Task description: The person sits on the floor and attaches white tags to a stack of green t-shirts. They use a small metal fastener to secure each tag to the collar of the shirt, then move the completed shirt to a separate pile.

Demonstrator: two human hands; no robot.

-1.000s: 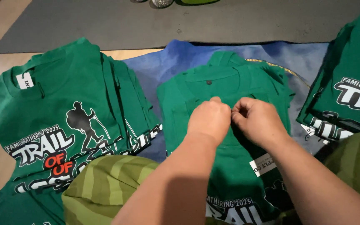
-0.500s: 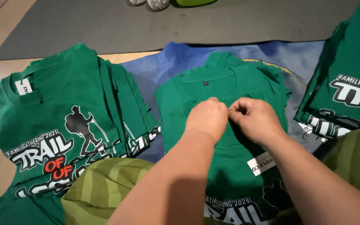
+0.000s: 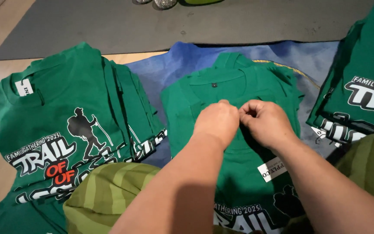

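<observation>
Middle shirt: a green cotton T-shirt [image 3: 234, 86] is lying flat in the centre of the frame, soft and slightly rumpled, its collar pointing to the top of the frame and its long axis running top to bottom; white printed lettering is showing near its lower end.
Left hand: the left hand [image 3: 216, 122] is resting knuckles-up on the chest of the middle shirt, fingers curled under and pinching the cloth; what exactly is between them I cannot tell.
Right hand: the right hand [image 3: 267, 122] is sitting just beside the left, touching it, fingers bunched and gripping the same bit of fabric.
Tag: a small white rectangular paper tag [image 3: 272, 169] is lying on the shirt below the right wrist.
Underlay: a blue woven cloth [image 3: 169, 69] is spreading beneath the shirt, with a dark grey flat mat [image 3: 109, 26] beyond it at the top of the frame.
Left pile: a stack of green printed T-shirts [image 3: 57, 125] is sitting at the left, collars upward, a hiker figure printed on the top one.
Right pile: another stack of green shirts [image 3: 360, 78] is lying at the right edge.
Knees: olive striped trousers [image 3: 104, 195] are showing at the bottom.
</observation>
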